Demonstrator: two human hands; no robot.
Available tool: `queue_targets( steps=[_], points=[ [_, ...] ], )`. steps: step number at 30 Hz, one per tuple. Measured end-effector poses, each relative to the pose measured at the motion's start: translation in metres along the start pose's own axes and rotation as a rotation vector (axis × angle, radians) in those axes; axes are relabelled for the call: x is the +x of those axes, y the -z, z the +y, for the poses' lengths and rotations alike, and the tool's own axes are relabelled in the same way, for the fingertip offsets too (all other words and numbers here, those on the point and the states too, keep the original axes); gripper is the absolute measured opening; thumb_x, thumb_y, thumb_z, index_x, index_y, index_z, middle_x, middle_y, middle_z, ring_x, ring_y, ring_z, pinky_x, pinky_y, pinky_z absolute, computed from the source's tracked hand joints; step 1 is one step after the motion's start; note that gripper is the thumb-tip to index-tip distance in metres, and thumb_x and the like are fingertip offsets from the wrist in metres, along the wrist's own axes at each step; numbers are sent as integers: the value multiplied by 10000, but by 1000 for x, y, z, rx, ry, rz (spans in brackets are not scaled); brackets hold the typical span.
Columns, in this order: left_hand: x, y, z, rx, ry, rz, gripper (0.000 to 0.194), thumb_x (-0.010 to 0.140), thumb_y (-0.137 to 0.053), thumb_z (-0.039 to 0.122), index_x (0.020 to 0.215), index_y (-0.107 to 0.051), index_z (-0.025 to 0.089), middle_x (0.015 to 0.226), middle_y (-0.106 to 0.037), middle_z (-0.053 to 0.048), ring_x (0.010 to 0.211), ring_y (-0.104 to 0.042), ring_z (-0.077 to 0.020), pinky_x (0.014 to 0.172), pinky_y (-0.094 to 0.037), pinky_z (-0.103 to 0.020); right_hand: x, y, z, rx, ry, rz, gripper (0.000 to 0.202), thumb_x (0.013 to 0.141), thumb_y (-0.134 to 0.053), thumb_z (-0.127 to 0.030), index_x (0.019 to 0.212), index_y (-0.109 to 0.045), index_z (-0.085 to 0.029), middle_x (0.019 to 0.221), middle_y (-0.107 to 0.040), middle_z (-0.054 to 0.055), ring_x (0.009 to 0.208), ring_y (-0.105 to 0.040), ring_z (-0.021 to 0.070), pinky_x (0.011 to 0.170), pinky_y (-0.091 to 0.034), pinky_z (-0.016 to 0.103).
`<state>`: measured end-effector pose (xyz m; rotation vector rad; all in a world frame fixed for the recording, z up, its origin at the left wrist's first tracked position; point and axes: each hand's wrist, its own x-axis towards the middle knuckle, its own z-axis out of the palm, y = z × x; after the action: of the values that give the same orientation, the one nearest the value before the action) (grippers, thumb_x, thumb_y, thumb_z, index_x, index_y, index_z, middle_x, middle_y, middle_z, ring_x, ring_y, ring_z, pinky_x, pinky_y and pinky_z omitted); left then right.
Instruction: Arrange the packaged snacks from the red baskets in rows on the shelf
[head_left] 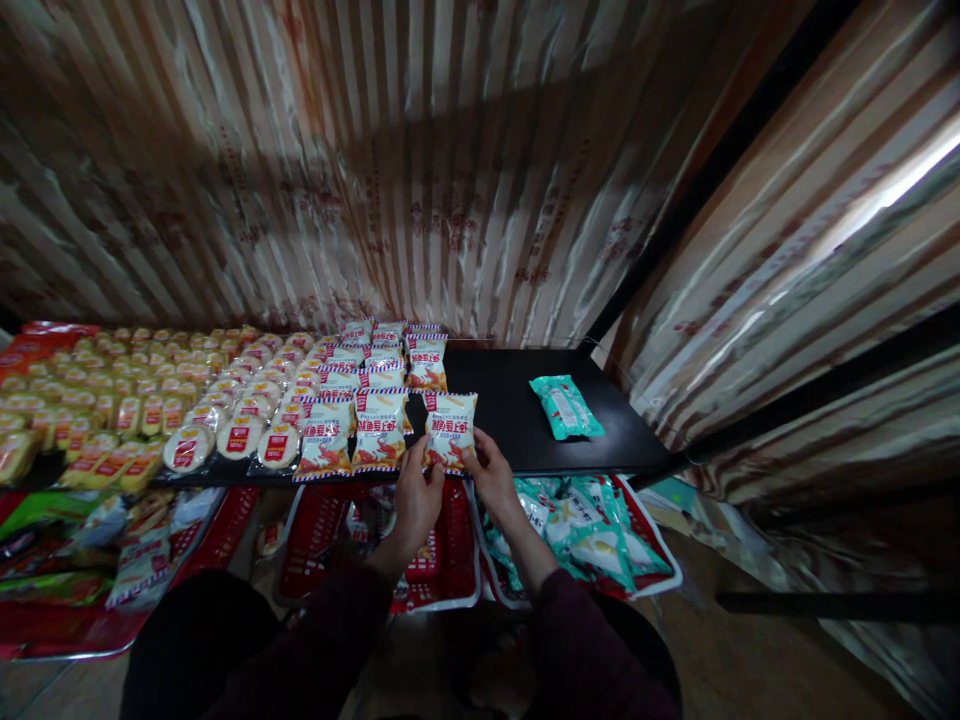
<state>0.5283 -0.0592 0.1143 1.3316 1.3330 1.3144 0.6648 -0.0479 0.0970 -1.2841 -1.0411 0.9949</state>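
Note:
A white and orange snack bag with a striped edge stands at the front of the black shelf, between my two hands. My left hand grips its lower left corner, fingers closed. On the lower right side, my right hand pinches it between thumb and fingers. Just left of it, a matching snack bag stands in the front row, and more of the same bags are lined up behind. A teal snack bag lies alone on the right part of the shelf.
Round packaged cakes and small yellow packets fill the shelf's left side. Below stand a red basket with a few bags, a basket of teal bags, and a red basket of mixed snacks. A black post rises at right.

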Motion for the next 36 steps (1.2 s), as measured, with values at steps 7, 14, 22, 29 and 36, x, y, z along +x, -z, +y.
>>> queue_targets(
  steps=[7, 14, 22, 29, 36],
  points=[
    [18, -6, 0, 83, -30, 29, 462, 720, -558, 129, 1174, -579, 211, 1262, -559, -110, 1222, -467, -281, 1091, -297, -439, 22, -8, 0, -29, 44, -9, 533, 757, -603, -394, 1248, -521, -203, 1190, -642, 80, 1084, -604, 247, 960, -475, 448],
    [33, -14, -4, 222, -81, 7, 535, 735, -522, 117, 1270, -516, 119, 1344, -494, -182, 1296, -412, -299, 1112, -288, -451, 44, -12, 9, -78, 84, 16, 508, 766, -588, -375, 1247, -536, -218, 1173, -653, 73, 1068, -605, 246, 953, -475, 446],
    [46, -22, -7, 424, -85, -5, 560, 766, -469, 106, 1324, -456, 73, 1406, -437, -187, 1330, -388, -258, 1116, -320, -408, 67, -18, 23, -58, 49, 37, 478, 738, -559, -290, 1205, -539, -190, 1147, -651, 79, 1020, -621, 230, 934, -486, 410],
    [54, -27, -8, 456, -87, -29, 581, 776, -465, 113, 1350, -423, 36, 1449, -381, -202, 1365, -339, -270, 1138, -294, -397, 82, -20, 29, -92, 92, 47, 452, 765, -540, -266, 1211, -536, -193, 1184, -636, 88, 1008, -629, 223, 914, -501, 394],
    [62, -30, -6, 479, -71, -36, 604, 761, -485, 108, 1355, -421, 24, 1462, -353, -219, 1373, -321, -292, 1140, -286, -407, 100, -22, 32, -220, 167, 25, 427, 796, -514, -230, 1222, -543, -203, 1178, -650, 75, 1046, -622, 217, 936, -494, 386]
  ],
)
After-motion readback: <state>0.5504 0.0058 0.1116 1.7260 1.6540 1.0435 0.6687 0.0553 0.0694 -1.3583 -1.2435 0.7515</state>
